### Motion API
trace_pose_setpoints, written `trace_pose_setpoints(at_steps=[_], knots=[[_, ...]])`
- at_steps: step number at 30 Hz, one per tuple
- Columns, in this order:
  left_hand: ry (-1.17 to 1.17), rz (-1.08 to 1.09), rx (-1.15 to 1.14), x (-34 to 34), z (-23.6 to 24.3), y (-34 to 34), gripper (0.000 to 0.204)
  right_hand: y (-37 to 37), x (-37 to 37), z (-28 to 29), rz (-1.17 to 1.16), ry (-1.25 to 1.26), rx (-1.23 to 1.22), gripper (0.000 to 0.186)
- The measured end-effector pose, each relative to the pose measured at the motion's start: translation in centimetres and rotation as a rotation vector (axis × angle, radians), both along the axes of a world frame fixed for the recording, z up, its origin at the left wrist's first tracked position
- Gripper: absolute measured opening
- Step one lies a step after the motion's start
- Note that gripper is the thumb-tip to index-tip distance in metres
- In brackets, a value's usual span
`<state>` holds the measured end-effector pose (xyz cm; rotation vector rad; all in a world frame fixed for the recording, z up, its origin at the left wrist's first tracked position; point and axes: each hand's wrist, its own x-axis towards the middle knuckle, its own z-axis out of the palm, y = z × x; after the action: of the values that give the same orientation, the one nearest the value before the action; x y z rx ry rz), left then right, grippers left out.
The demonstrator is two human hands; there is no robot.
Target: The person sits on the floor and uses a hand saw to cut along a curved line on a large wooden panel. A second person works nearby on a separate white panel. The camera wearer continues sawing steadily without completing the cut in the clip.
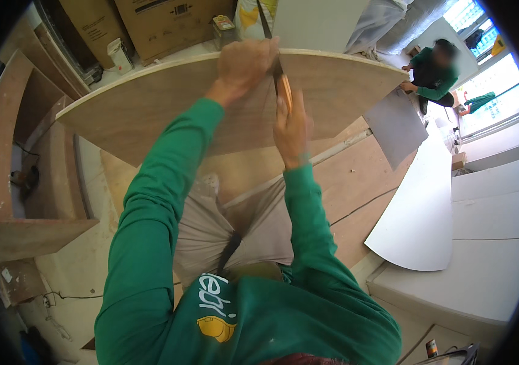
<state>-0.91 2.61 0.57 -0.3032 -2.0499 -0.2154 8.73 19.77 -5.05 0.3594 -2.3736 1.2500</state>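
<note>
Long brown plywood panel with a pale top edge (150, 115): standing up across the space in front of the person's knees, face toward the wearer. Dark, narrow-bladed hand tool with an orange handle (285, 94) crosses its top edge, blade pointing away. Right hand (291, 131): fingers wrapped on the orange handle, thumb along it. Left hand (244, 67): at the top edge, right beside the blade, fingers curled; blurred, can't tell whether they pinch blade or wood. Co-worker in green sleeves (433, 76) at the panel's right end, hands up at its tip, finger state too small to tell. Grey flat sheet (396, 128) near that end, white curved-edged sheet (420, 213) below it. Brown cardboard boxes (171, 27) behind panel; curved wooden frame (3, 140) far left.
</note>
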Motion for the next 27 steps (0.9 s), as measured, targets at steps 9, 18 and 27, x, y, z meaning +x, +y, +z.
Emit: trace_pose_setpoints(at_steps=[9, 18, 27], knots=[[-0.047, 0.07, 0.024, -0.2, -0.6, -0.9, 0.055, 8.5, 17.1, -5.2, 0.044, -0.124, -0.049, 0.036], [0.032, -0.015, 0.018, -0.9, -0.6, -0.4, 0.054, 0.7, 1.3, -0.9, 0.001, 0.073, 0.021, 0.025], [-0.049, 0.051, 0.011, -0.1, -0.5, -0.8, 0.054, 6.9, 15.1, -4.3, 0.07, -0.096, -0.08, 0.033]])
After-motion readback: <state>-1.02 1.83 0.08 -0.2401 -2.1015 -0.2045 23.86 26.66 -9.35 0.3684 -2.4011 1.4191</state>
